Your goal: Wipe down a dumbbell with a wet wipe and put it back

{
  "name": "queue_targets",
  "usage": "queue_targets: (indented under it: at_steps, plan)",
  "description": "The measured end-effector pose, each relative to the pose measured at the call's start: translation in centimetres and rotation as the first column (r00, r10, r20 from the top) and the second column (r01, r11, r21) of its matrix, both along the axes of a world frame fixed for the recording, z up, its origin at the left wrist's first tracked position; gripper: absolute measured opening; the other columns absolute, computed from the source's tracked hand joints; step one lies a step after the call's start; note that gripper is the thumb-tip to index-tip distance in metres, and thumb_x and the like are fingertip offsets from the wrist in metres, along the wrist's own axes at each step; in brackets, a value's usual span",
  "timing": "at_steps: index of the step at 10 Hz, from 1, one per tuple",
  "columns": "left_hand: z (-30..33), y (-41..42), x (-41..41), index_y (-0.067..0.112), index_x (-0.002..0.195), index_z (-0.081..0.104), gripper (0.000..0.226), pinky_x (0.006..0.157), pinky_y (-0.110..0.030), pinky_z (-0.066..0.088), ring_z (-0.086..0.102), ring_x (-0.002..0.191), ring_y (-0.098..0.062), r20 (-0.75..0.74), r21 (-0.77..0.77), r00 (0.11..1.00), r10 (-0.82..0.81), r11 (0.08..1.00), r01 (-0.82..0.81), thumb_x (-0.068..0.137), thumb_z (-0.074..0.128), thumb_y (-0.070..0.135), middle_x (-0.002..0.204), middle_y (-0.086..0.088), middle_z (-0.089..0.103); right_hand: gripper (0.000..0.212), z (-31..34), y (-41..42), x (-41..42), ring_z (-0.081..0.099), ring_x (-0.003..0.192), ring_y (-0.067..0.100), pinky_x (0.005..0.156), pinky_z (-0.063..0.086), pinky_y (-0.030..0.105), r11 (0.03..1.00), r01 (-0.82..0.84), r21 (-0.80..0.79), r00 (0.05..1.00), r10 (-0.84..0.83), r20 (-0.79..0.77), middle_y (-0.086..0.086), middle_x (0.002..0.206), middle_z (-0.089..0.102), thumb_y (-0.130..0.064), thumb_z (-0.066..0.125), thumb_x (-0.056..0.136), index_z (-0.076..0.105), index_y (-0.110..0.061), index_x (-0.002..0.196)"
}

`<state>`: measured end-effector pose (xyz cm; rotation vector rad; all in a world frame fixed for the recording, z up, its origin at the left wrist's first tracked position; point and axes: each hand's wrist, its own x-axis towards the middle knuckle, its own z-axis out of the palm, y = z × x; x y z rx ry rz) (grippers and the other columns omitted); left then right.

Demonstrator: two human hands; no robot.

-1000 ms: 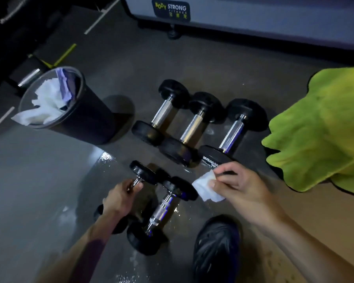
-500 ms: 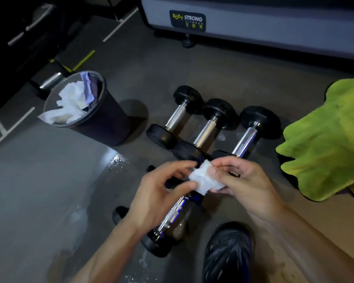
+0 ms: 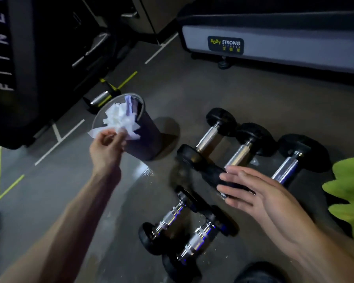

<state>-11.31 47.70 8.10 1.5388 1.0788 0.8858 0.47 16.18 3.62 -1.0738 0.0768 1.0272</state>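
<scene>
Five black-ended dumbbells with chrome handles lie on the grey floor. Three form a back row (image 3: 241, 152) and two smaller ones lie side by side in front (image 3: 172, 217). My left hand (image 3: 106, 148) reaches over the rim of the dark waste bin (image 3: 149, 139) and pinches a white wet wipe (image 3: 122, 130) against the pile of used wipes inside. My right hand (image 3: 255, 195) hovers flat over the near ends of the back-row dumbbells, fingers straight and holding nothing.
A grey machine base with a "Body Strong" label (image 3: 274, 41) runs along the back. A black fitness machine (image 3: 8, 58) stands at left. A large green leaf (image 3: 349, 193) juts in at right. A wet patch (image 3: 145, 172) shines on the floor, and my dark shoe (image 3: 260, 272) is at the bottom.
My left hand took the wipe from my right hand and carried it left to the bin. My right hand opened and stays over the dumbbells. The view tilted up.
</scene>
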Motion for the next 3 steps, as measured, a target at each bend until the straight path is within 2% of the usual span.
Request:
queue_targets:
  at_steps: [1, 2, 3]
  plan:
    - [1.7, 5.9, 1.8, 0.024, 0.087, 0.061, 0.017, 0.054, -0.023, 0.044, 0.06, 0.062, -0.009, -0.018, 0.036, 0.984, 0.175, 0.984, -0.174, 0.098, 0.073, 0.021, 0.08, -0.001, 0.066, 0.037, -0.3, -0.5, 0.4, 0.076, 0.104, 0.031, 0.101, 0.051, 0.051, 1.0, -0.003, 0.002, 1.0, 0.003, -0.01, 0.014, 0.114, 0.077, -0.025, 0.059, 0.091, 0.072, -0.004, 0.119]
    - [2.9, 10.0, 3.3, 0.02, 0.105, 0.068, 0.007, 0.057, -0.025, 0.044, 0.06, 0.069, -0.014, -0.162, 0.014, 0.975, 0.152, 0.988, -0.152, 0.102, 0.067, 0.026, 0.098, -0.007, 0.071, 0.037, -0.3, -0.9, 0.6, 0.076, 0.103, 0.033, 0.099, 0.051, 0.051, 1.0, -0.017, -0.006, 1.0, 0.017, -0.024, 0.017, 0.114, 0.076, -0.025, 0.058, 0.091, 0.072, -0.003, 0.117]
    - [2.0, 10.4, 3.3, 0.017, 0.125, 0.068, 0.022, 0.061, -0.028, 0.04, 0.06, 0.073, -0.013, -0.29, -0.034, 0.951, 0.108, 0.992, -0.123, 0.105, 0.059, 0.022, 0.112, -0.004, 0.067, 0.038, 0.0, -1.5, 0.6, 0.076, 0.102, 0.035, 0.101, 0.05, 0.053, 1.0, -0.008, 0.004, 0.999, 0.008, -0.051, 0.019, 0.113, 0.076, -0.026, 0.057, 0.09, 0.073, -0.002, 0.116]
